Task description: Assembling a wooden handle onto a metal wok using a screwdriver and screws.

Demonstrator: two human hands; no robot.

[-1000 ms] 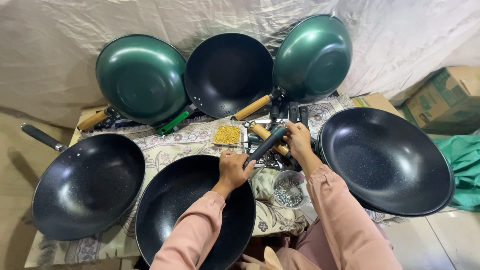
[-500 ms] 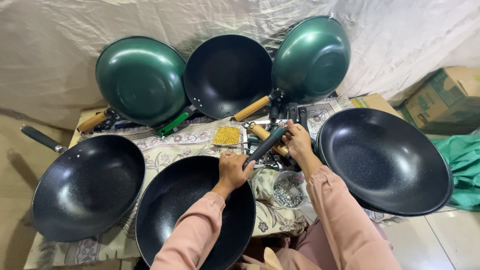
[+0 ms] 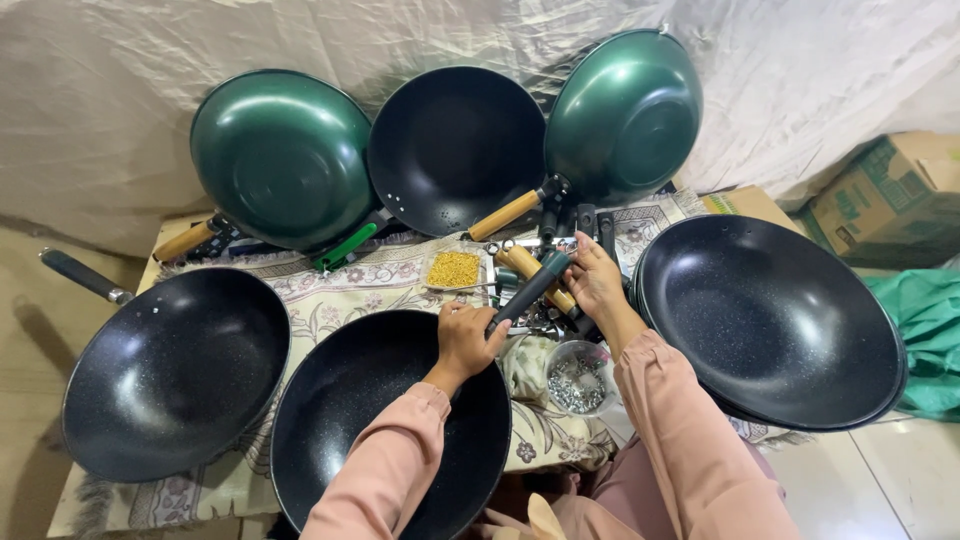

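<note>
Two hands: both at work over the middle of a cloth-covered low table [image 3: 330, 295].
Left hand [image 3: 466, 338]: closed on the far rim of the black wok [image 3: 385, 425] lying open side up at near centre, right where its dark handle [image 3: 530, 290] joins.
Right hand [image 3: 594, 280]: fingers curled around the far end of that same dark handle, which runs up and to the right from the wok rim; whether anything else is in the fingers cannot be told.
Beneath the hands: a wooden handle [image 3: 533, 272] and a small heap of metal fittings, partly hidden.
Clear bowl [image 3: 577, 378]: just near of the right hand, holding small metal screws.
Yellow tray [image 3: 453, 268]: just far of the left hand, flat on the cloth.
Left: a second black wok [image 3: 175, 370] with a dark handle, open side up.
Right: a stack of black woks [image 3: 770, 320], tilted toward the person.
Far row: a green wok [image 3: 283, 155], a black wok [image 3: 455, 145] and another green wok [image 3: 625, 115], propped against a pale sheet [image 3: 120, 90].
Far right: a cardboard box [image 3: 890, 195] and green fabric [image 3: 930, 330].
</note>
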